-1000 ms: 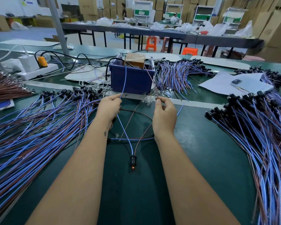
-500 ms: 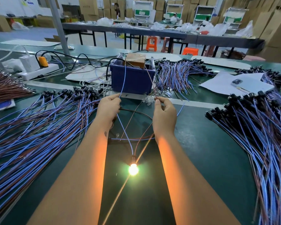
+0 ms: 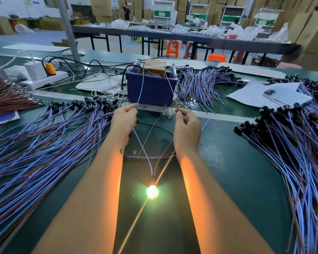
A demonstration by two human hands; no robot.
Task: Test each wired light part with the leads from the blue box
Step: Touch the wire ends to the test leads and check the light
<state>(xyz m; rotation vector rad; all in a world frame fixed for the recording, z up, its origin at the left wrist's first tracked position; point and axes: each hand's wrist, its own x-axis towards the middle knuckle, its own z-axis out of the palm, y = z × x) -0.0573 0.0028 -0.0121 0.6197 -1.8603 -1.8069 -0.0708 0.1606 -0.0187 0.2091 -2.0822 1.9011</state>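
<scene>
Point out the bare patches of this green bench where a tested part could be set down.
Bare green mat lies between the right forearm and the right heap of blue-brown wired parts; a narrower strip lies outside the left forearm, beside the left heap. Around the blue plastic box it is crowded.

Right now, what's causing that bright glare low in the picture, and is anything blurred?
Head view: the lit light part blooms white-green, throws a diagonal flare streak and tints both forearms orange; the far right background smears, and wide-angle distortion bends the bench edges.
</scene>
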